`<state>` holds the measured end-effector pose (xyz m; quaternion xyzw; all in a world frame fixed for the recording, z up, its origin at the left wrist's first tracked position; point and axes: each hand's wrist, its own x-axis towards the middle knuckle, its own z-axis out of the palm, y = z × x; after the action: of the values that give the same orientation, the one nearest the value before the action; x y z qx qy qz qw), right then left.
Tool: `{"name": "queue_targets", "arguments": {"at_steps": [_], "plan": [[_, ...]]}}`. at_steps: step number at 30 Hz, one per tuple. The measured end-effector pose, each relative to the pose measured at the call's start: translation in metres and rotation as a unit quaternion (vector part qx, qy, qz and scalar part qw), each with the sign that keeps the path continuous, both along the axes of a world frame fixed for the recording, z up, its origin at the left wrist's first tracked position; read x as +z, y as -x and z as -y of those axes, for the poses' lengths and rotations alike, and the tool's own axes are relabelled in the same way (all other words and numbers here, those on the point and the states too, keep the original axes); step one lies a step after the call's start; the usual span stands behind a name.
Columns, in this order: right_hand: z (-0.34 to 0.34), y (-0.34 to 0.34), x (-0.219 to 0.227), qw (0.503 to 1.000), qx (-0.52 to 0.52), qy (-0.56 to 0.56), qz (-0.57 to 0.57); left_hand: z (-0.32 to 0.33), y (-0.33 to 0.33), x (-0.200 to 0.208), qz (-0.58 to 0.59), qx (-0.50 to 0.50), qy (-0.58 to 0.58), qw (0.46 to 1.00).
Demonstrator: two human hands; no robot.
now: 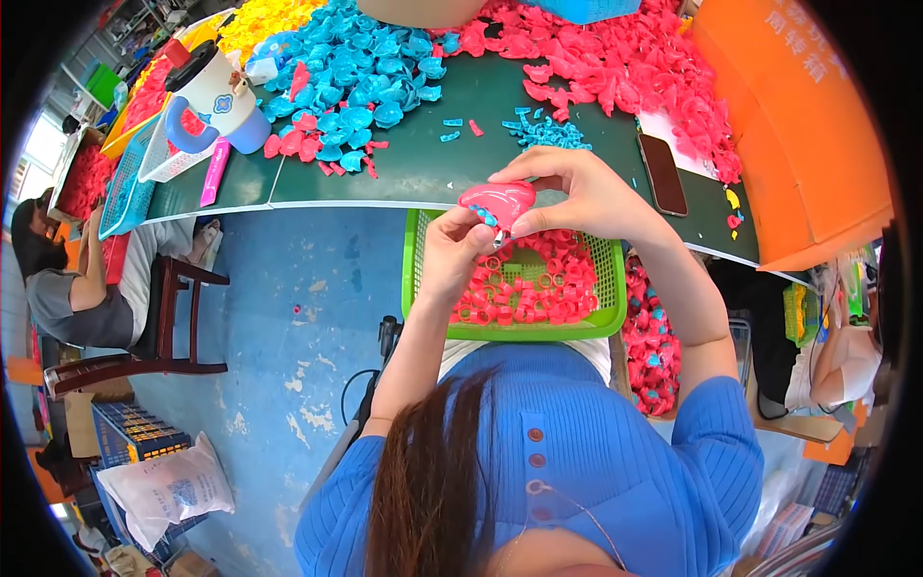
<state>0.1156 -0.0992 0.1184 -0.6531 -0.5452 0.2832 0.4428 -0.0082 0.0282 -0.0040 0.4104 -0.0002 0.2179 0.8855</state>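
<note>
Over the front edge of the table, my two hands hold a glossy pink plastic shell piece [502, 199]. A small blue part [484, 214] sits at its lower left side, and a short silvery metal piece [498, 238] shows beneath. My left hand [452, 252] pinches it from the lower left with thumb and fingers. From above and the right, my right hand [588, 192] grips it, its fingers on top and its thumb below. Under both hands, a green plastic basket [519, 333] rests at my lap, holding many small pink ring-shaped parts [558, 288].
On the dark green table [375, 183] lie heaps of blue shells [361, 67] and pink pieces [625, 67], small blue parts [546, 132] and a phone [662, 173]. A handled cup [219, 101] stands left; an orange box [808, 135] borders the right. Other people sit at both sides.
</note>
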Motion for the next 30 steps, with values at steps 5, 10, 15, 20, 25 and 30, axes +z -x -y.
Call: {"name": "queue_targets", "arguments": {"at_steps": [5,10,15,20,25,30], "plan": [[-0.001,0.004,0.005,1.000,-0.016,0.014,-0.012,0.000,0.001,0.000,0.005,-0.004,0.008,1.000],[-0.001,0.001,0.001,1.000,-0.010,0.006,-0.010,0.001,0.002,0.005,-0.003,-0.010,0.006,1.000],[0.000,0.002,0.001,0.999,-0.023,0.035,0.023,0.000,0.001,0.003,0.000,-0.014,0.014,1.000],[0.002,0.005,-0.006,0.998,-0.027,0.027,0.046,-0.001,-0.001,-0.007,-0.010,-0.034,0.024,0.999],[0.004,0.008,-0.012,0.997,-0.042,0.008,0.061,0.006,-0.002,0.007,-0.009,-0.031,0.040,0.999],[0.004,0.006,-0.030,0.993,-0.099,-0.032,-0.048,0.012,0.001,0.019,0.012,-0.003,-0.017,1.000]]}}
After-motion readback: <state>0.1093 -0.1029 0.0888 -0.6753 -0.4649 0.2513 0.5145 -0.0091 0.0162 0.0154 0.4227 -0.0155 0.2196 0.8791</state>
